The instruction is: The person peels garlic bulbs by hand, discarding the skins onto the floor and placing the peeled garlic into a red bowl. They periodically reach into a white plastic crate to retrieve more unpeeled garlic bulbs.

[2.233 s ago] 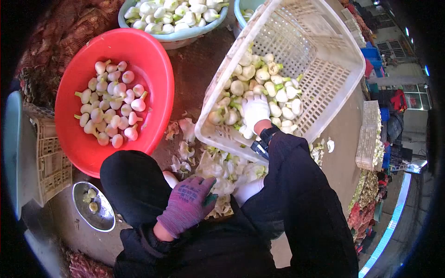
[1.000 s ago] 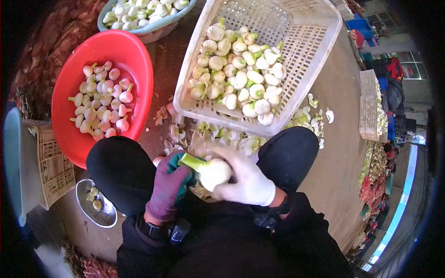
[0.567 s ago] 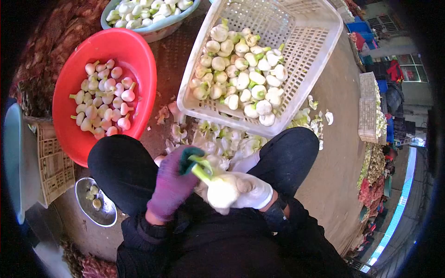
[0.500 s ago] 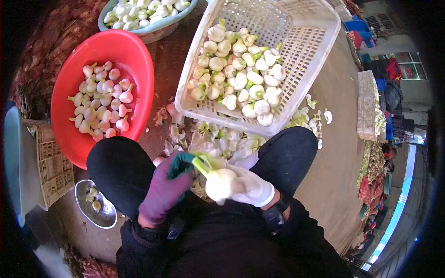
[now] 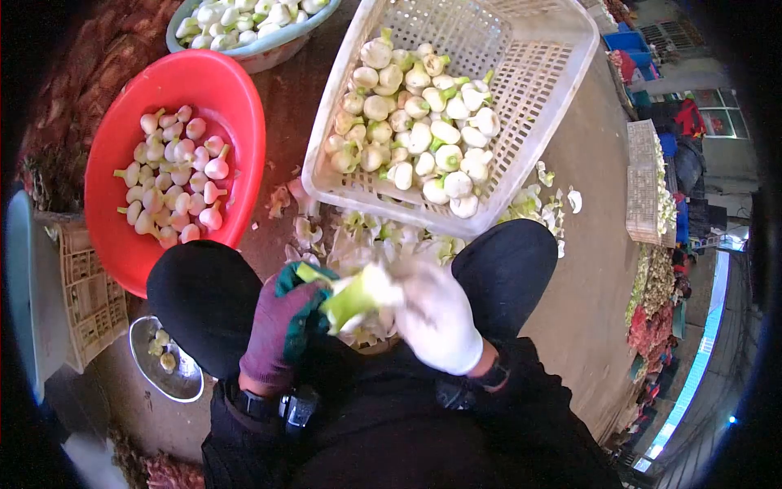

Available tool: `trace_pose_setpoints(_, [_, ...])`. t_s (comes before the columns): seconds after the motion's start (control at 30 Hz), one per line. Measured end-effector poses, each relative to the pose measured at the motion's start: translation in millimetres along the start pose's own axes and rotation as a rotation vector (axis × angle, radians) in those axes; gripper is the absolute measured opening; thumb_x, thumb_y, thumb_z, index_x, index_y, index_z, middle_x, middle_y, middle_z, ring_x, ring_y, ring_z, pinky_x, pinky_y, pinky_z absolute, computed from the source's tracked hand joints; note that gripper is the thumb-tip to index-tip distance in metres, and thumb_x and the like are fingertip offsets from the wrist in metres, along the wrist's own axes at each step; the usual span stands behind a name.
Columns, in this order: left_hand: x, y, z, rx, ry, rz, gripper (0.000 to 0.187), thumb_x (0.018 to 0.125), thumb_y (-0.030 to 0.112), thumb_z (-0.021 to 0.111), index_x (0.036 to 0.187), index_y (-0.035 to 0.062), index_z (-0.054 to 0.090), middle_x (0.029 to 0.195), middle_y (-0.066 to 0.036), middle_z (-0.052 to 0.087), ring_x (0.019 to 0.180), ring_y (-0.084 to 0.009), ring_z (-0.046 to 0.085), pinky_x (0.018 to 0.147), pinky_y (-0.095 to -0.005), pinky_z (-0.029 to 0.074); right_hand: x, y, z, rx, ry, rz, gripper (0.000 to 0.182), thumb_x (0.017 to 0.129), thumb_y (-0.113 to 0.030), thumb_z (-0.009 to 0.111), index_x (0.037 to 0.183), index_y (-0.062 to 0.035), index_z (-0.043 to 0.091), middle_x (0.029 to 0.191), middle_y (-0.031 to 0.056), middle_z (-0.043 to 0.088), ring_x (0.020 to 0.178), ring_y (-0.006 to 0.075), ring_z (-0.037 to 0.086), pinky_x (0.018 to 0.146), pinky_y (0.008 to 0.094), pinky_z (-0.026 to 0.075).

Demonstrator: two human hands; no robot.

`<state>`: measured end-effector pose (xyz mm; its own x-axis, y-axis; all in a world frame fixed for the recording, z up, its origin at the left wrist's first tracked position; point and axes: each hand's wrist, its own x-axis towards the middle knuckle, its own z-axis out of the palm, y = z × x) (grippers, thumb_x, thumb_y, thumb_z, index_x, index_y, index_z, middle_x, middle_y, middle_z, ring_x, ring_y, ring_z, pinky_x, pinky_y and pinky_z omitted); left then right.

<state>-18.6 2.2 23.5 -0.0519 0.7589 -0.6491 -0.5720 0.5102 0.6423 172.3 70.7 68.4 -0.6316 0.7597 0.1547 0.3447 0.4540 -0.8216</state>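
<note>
A garlic bulb (image 5: 358, 298) with a green stalk and white skin is held between my two hands, above my lap. My left hand (image 5: 287, 319), in a purple and green glove, is closed around its green stalk side. From the other side my right hand (image 5: 438, 316), in a white glove, grips the bulb; motion smears its fingers. Peeled skins (image 5: 366, 236) litter the floor just beyond the hands. Past them stands a white plastic crate (image 5: 521, 106) with many garlic bulbs (image 5: 419, 134) inside.
To the left, a red basin (image 5: 232, 98) holds pinkish-white bulbs. Behind it a light blue basin (image 5: 285, 45) is full of white ones. A metal bowl (image 5: 189, 381) with a few pieces lies by my left knee, near a beige crate (image 5: 90, 293). Red net sacks line the far left.
The garlic has turned so its green side shows between the hands. My left hand has moved slightly down and left, and my right hand has shifted right.
</note>
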Motion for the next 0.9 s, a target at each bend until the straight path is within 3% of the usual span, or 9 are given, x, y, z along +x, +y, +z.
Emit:
trace_pose_setpoints(0.07, [11.9,-2.2,-6.4,0.125,0.040,0.214,0.014,0.091,0.016,0.057,0.092,0.0028,0.061,0.068,0.001,0.054,0.053,-0.0065,0.047,0.049,-0.0202,0.038,0.5,-21.2,-3.0,0.034,-0.142,-0.217,0.021,0.070,-0.008,0.067,0.091,-0.0085,0.061,0.096,0.0077,0.056,0.091,0.0313,0.056,0.079,0.0418,0.045])
trace_pose_setpoints(0.2, [19.9,14.6,-15.1,0.196,0.126,0.263,0.016,0.094,0.020,0.056,0.094,0.0044,0.059,0.069,0.004,0.052,0.057,-0.0053,0.051,0.051,-0.0183,0.040,-14.8,-14.5,0.3,-0.024,-0.339,-0.337,0.019,0.071,-0.019,0.069,0.084,-0.0087,0.060,0.093,0.0058,0.057,0.089,0.0270,0.057,0.078,0.0406,0.046])
trace_pose_setpoints(0.27, [20.6,15.3,-21.7,0.208,0.190,0.378,0.016,0.095,0.018,0.054,0.097,0.0038,0.061,0.076,0.003,0.055,0.065,-0.0039,0.054,0.054,-0.0177,0.042,-24.2,2.3,-2.0,-0.208,-0.552,-0.300,0.011,0.074,-0.019,0.065,0.077,-0.0092,0.062,0.092,0.0061,0.059,0.086,0.0251,0.059,0.076,0.0393,0.048])
trace_pose_setpoints(0.3, [11.8,30.3,-22.5,0.505,0.198,0.508,0.016,0.078,0.005,0.063,0.094,0.0014,0.065,0.085,-0.008,0.063,0.078,-0.0206,0.063,0.070,-0.0300,0.049,-25.2,13.4,-2.1,-0.318,-0.703,-0.204,0.009,0.075,-0.018,0.062,0.071,-0.0097,0.063,0.091,0.0069,0.062,0.081,0.0243,0.061,0.075,0.0384,0.049])
trace_pose_setpoints(0.4, [-2.2,54.0,-14.6,1.053,0.533,0.592,0.012,0.081,0.007,0.062,0.092,0.0011,0.064,0.096,-0.012,0.066,0.082,-0.0194,0.063,0.073,-0.0293,0.048,-41.9,73.6,4.0,-0.691,-0.933,0.112,0.024,0.083,-0.029,0.058,0.077,-0.0060,0.063,0.091,0.0122,0.064,0.080,0.0291,0.063,0.073,0.0412,0.051])
trace_pose_setpoints(0.53, [-2.1,67.8,-25.7,0.678,0.501,0.606,0.012,0.082,0.006,0.061,0.093,0.0009,0.064,0.100,-0.013,0.065,0.083,-0.0191,0.063,0.073,-0.0289,0.048,-8.4,90.3,-3.3,-0.707,-0.839,0.350,0.032,0.083,-0.035,0.057,0.092,-0.0051,0.060,0.086,0.0164,0.060,0.082,0.0345,0.062,0.071,0.0450,0.051])
trace_pose_setpoints(0.67, [2.9,87.6,-54.2,0.208,0.444,0.619,0.013,0.082,0.005,0.060,0.094,0.0007,0.063,0.105,-0.015,0.064,0.085,-0.0187,0.063,0.073,-0.0285,0.049,57.2,120.3,5.6,-0.732,-0.402,0.243,0.033,0.086,-0.036,0.057,0.097,-0.0061,0.058,0.090,0.0167,0.062,0.084,0.0349,0.062,0.074,0.0462,0.050])
trace_pose_setpoints(0.77, [7.3,95.0,-66.7,-0.155,0.396,0.618,0.013,0.083,0.004,0.060,0.095,0.0005,0.063,0.109,-0.016,0.063,0.086,-0.0183,0.062,0.074,-0.0282,0.049,116.2,140.5,26.7,-0.744,-0.371,0.235,0.031,0.085,-0.032,0.056,0.102,-0.0062,0.059,0.093,0.0173,0.064,0.086,0.0355,0.063,0.075,0.0464,0.051])
trace_pose_setpoints(0.9, [15.3,67.1,-44.2,0.426,0.434,0.742,0.029,0.090,0.009,0.056,0.118,-0.0012,0.057,0.092,-0.005,0.061,0.071,-0.0104,0.057,0.061,-0.0211,0.045,168.3,181.7,73.0,-0.744,-0.457,0.381,0.029,0.082,-0.029,0.054,0.097,-0.0053,0.064,0.093,0.0219,0.067,0.086,0.0374,0.065,0.076,0.0480,0.051])
